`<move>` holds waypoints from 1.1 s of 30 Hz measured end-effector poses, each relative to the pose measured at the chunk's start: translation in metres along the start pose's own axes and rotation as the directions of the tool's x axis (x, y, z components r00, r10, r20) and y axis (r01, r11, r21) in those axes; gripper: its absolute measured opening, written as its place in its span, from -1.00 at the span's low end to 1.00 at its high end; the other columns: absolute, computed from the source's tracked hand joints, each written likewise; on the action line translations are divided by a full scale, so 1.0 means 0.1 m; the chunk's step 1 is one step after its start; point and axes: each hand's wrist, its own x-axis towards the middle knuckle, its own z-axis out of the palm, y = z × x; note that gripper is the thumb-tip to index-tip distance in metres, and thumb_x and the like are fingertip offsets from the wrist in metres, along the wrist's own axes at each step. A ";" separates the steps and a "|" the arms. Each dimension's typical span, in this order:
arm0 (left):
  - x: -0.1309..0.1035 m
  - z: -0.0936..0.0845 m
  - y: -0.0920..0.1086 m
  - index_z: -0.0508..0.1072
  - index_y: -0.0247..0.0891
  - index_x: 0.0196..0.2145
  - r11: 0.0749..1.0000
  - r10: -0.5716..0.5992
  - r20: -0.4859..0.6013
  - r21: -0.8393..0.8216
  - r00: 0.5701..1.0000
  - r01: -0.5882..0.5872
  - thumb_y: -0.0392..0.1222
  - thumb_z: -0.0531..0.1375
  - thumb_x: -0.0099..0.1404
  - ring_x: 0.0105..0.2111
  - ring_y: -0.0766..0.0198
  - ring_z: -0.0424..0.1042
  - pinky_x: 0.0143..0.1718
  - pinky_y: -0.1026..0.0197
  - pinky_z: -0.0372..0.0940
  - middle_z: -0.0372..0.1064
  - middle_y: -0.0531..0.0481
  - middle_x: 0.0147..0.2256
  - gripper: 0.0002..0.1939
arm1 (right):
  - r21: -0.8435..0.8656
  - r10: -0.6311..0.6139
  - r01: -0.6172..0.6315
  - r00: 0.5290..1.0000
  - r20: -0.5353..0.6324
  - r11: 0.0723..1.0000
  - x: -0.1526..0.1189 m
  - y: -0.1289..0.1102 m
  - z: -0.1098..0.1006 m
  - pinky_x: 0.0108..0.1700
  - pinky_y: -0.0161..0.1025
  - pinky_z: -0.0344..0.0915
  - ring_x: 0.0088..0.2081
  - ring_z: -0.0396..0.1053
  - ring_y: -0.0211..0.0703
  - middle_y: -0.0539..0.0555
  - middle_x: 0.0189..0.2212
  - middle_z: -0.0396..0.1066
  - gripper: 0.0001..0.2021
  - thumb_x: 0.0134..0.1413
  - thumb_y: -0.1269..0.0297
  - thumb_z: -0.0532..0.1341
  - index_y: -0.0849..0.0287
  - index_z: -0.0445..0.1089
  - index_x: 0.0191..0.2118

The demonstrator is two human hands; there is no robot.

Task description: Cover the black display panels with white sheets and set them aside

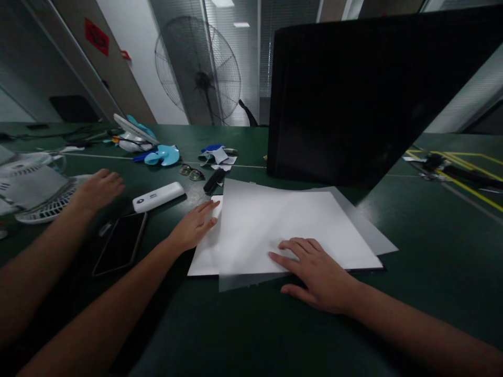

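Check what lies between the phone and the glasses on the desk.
A white oblong device lies between the phone and the glasses, seen in the head view.

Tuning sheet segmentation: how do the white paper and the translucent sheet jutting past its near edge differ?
The white paper looks opaque; the translucent sheet lets what's under it show through.
The paper lies underneath, its left strip uncovered; the sheet lies over it, skewed.
Both are pale and look blank.
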 end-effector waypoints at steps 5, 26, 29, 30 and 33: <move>0.00 -0.04 0.07 0.12 -0.36 0.50 0.998 -0.070 0.007 -0.003 0.998 0.070 0.59 -0.20 0.44 0.44 -0.24 0.18 0.46 -0.27 0.05 0.13 -0.39 0.46 0.07 | 0.017 -0.003 0.002 0.996 0.088 1.000 0.31 -0.14 -0.08 0.43 0.43 0.01 0.51 -0.10 0.41 0.32 0.54 -0.11 -0.20 0.35 -0.36 0.12 -0.06 0.13 0.53; 0.01 -0.03 -0.06 0.32 -0.25 0.43 0.995 -0.041 0.088 0.090 0.995 0.033 0.11 0.01 0.52 0.45 -0.22 0.16 0.46 -0.27 0.07 0.03 -0.29 0.50 -0.33 | -0.152 0.377 -0.424 0.888 -0.264 0.893 -0.67 0.96 0.14 0.49 0.39 -0.01 0.54 -0.16 0.33 0.27 0.55 -0.16 -0.14 0.40 -0.35 -0.01 0.11 0.00 0.58; 0.02 -0.01 -0.07 0.34 -0.24 0.42 0.995 -0.049 0.075 0.092 0.996 0.042 0.10 0.04 0.51 0.45 -0.23 0.16 0.46 -0.27 0.08 0.05 -0.28 0.50 -0.35 | -0.145 0.376 -0.428 0.882 -0.284 0.892 -0.94 1.21 0.15 0.44 0.44 0.10 0.53 -0.15 0.37 0.17 0.57 -0.25 -0.11 0.34 -0.36 0.08 -0.03 -0.08 0.60; 0.02 -0.01 -0.07 0.34 -0.24 0.42 0.995 -0.047 0.071 0.092 0.996 0.040 0.10 0.04 0.51 0.45 -0.24 0.16 0.46 -0.27 0.07 0.06 -0.28 0.49 -0.35 | -0.149 0.348 -0.395 0.899 -0.267 0.906 -0.97 1.22 0.13 0.42 0.47 0.11 0.53 -0.16 0.41 0.14 0.58 -0.30 -0.08 0.30 -0.38 0.13 -0.09 -0.10 0.60; 0.01 0.02 -0.09 0.33 -0.24 0.42 0.994 -0.041 0.066 0.106 0.997 0.034 0.10 0.04 0.52 0.46 -0.24 0.13 0.46 -0.27 0.06 0.06 -0.29 0.49 -0.35 | -0.173 0.214 -0.252 0.953 -0.214 0.952 -0.92 1.13 0.06 0.40 0.58 0.05 0.53 -0.19 0.48 0.07 0.59 -0.34 -0.01 0.18 -0.41 0.26 -0.21 -0.08 0.58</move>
